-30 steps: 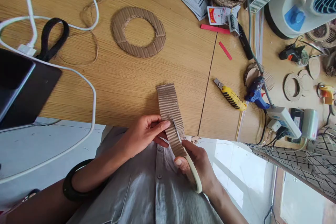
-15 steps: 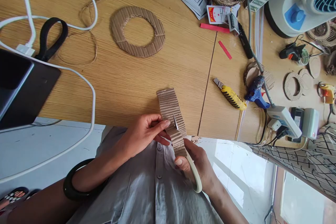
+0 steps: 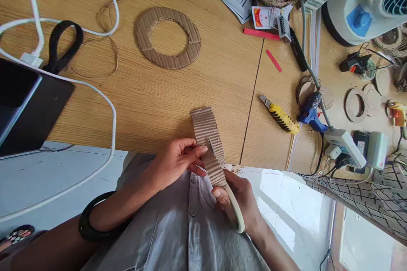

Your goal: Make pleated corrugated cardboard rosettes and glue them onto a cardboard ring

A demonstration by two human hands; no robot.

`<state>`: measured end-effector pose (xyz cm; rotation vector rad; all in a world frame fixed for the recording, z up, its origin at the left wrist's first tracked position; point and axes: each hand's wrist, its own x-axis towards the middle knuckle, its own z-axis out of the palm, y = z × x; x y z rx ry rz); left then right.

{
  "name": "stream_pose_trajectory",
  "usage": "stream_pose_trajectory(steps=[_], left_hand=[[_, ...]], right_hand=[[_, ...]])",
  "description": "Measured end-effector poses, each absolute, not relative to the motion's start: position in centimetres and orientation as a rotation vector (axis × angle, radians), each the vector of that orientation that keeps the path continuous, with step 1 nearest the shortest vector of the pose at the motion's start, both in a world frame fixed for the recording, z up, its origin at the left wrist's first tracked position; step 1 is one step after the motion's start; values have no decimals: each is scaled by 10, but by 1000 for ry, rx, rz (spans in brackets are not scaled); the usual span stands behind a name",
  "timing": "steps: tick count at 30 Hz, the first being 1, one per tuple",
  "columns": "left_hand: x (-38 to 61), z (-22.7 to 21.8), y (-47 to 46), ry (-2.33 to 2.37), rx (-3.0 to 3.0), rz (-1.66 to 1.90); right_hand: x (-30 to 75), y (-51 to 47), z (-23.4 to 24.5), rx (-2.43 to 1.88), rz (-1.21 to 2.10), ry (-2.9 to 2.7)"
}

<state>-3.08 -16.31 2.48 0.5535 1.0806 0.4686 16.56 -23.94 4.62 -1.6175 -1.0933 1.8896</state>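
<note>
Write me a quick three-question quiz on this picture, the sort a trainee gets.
1. Which hand holds the scissors?
2. True or false: the left hand grips the yellow knife.
3. Pick one: the large cardboard piece lying flat on the table is A, a star; B, a ring; C, a square.

Key: 1. The right hand. 2. False; the left hand holds a corrugated cardboard strip. 3. B.
</note>
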Motion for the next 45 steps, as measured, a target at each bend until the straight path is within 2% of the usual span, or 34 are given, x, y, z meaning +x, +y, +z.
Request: stream_pose_trajectory(steps=[19,30,37,45], left_hand=[[-29,29,-162,1029,554,492],[-29,26,-165,1025,558,458],[-36,25,-157,1091,596,552],[-37,23,-159,1063,668,474]], right_hand=[[161,-232,48,-1557,1807,-1236],[160,-236,46,-1610,1847,-1116],[165,-237,49,-1599,1846,-1158],[163,-231,49,-1521,1816,-1225]])
